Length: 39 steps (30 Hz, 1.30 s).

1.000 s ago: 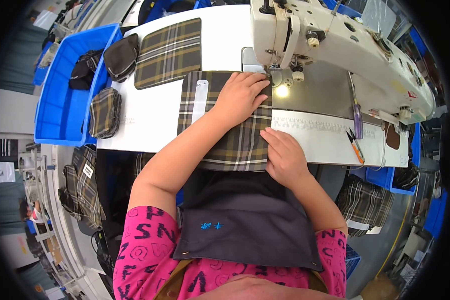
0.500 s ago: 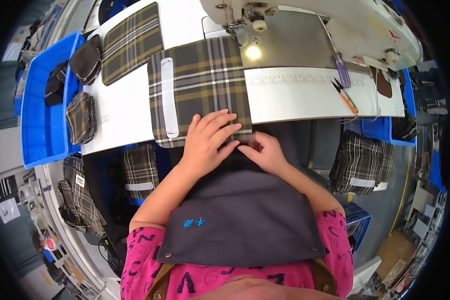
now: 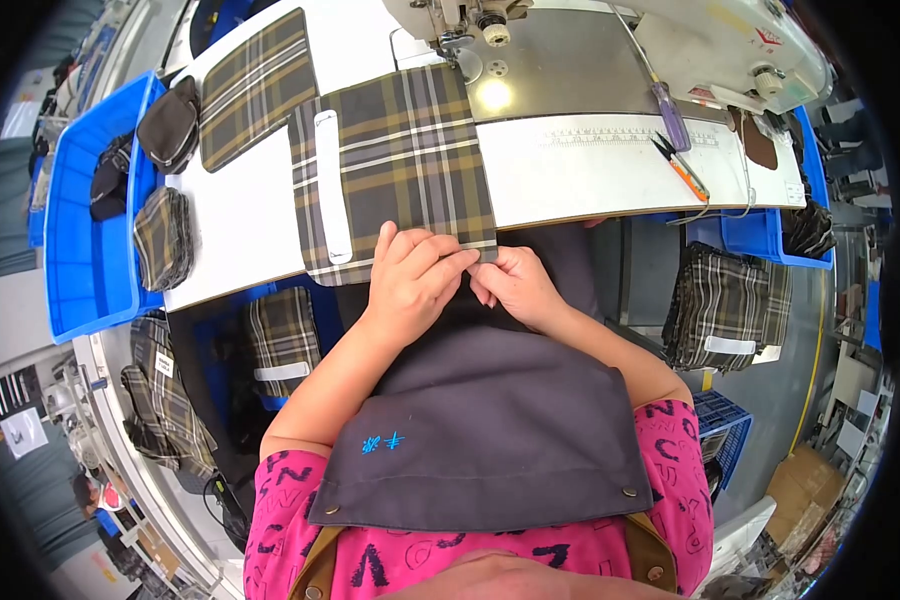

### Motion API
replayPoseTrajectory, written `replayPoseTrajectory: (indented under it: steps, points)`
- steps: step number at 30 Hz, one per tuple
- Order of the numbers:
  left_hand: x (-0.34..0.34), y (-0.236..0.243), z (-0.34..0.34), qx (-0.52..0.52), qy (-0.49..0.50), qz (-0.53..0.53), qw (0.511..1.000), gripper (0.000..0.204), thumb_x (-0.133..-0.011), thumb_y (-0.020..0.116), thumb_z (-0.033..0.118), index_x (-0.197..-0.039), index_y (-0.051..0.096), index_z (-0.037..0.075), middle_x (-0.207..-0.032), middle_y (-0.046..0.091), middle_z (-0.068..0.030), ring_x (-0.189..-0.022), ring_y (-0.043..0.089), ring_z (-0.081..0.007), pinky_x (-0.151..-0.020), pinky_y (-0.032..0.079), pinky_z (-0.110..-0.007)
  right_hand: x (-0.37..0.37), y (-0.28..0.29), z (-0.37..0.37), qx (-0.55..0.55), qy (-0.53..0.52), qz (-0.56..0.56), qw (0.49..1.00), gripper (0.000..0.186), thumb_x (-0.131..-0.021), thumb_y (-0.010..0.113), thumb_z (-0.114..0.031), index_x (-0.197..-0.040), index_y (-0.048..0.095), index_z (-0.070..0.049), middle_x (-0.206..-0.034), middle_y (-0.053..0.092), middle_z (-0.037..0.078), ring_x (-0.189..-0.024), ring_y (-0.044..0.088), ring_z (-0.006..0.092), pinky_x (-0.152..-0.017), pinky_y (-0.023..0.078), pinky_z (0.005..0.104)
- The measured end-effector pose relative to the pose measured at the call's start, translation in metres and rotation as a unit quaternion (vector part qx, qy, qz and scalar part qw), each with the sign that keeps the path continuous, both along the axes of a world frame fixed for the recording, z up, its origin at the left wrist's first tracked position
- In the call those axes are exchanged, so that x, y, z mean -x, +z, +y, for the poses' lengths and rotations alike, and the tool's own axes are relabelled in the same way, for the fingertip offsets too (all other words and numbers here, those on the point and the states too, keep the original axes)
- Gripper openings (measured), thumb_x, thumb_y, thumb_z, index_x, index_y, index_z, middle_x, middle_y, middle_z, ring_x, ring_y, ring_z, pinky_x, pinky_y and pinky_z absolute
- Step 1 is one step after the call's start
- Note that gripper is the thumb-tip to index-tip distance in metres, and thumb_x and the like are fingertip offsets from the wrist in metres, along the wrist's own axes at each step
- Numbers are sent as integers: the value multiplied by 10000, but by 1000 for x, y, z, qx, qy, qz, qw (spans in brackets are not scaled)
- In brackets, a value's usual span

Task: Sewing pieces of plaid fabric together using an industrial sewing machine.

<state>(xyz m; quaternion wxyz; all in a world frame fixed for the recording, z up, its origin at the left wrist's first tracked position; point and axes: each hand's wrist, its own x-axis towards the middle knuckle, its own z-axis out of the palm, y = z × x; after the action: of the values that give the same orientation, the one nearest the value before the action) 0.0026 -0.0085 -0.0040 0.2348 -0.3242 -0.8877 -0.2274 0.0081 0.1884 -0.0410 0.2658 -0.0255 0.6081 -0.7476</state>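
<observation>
A dark plaid fabric panel (image 3: 400, 165) with a pale strip (image 3: 332, 190) along its left side lies on the white table. Its far edge reaches the sewing machine's needle area (image 3: 454, 55). My left hand (image 3: 413, 275) rests over the panel's near edge, fingers bent and closed on the cloth near its right corner. Right beside it, my right hand (image 3: 520, 285) pinches that same near right corner between thumb and fingers. The two hands almost touch, and the left thumb is partly hidden.
Left are a second plaid panel (image 3: 258, 90), dark pouches (image 3: 170, 125), a plaid stack (image 3: 163, 238) and a blue bin (image 3: 90, 270). Right lie a purple-handled screwdriver (image 3: 670, 115), orange thread snips (image 3: 682, 172) and a ruler marking (image 3: 630, 137). Another plaid stack (image 3: 715, 300) sits below the table.
My right hand has come up to the panel's near right corner and pinches it. The left fingers have drawn together and shifted toward that corner. The whole view has shifted slightly.
</observation>
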Motion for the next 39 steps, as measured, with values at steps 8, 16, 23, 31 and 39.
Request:
replayPoseTrajectory:
  steps: [8, 16, 23, 31, 39]
  points:
    - [-4, -3, -1, 16, 18, 18, 1000, 373, -684, 815, 104, -1043, 780, 197, -1011, 662, 73, -952, 609, -159, -942, 409, -416, 0, 1, 0, 9, 27, -16, 999, 220, -1050, 559, -111, -877, 675, -39, -724, 650, 20, -647, 581, 81, -588, 470, 243]
    - [0, -2, 1, 16, 11, 9, 1000, 335, -715, 827, 89, -1027, 784, 204, -1007, 688, 77, -922, 599, -161, -986, 381, -416, -8, -6, 6, -28, 12, 79, 996, 115, -949, 642, -92, -856, 666, -29, -793, 682, 40, -691, 618, 107, -614, 500, 286]
    - [2, -7, -2, 32, 12, 37, 999, 297, -729, 826, 96, -1003, 786, 201, -979, 696, 83, -910, 603, -147, -1148, 310, -448, 16, 21, 32, -366, -76, 623, 687, 311, -749, 808, -74, -1044, 710, -73, -912, 653, 69, -837, 656, 247, -715, 520, 381]
    - [17, 19, 1, 10, -7, -81, 997, 299, -824, 813, 187, -1111, 733, 166, -1137, 653, 30, -1073, 581, -215, -1097, 350, -491, 25, 41, 33, -386, 13, 711, 587, 174, -834, 668, -127, -974, 717, -34, -1096, 718, 106, -1148, 688, 257, -1037, 510, 435]
    - [51, 28, -6, 71, -12, -183, 980, 542, -895, 771, 259, -1408, 617, 179, -1478, 532, -59, -1400, 448, -323, -1078, 391, -508, 30, 42, 32, -388, 34, 704, 593, 172, -846, 657, -118, -987, 710, -34, -1073, 717, 96, -1136, 690, 255, -1062, 499, 431]
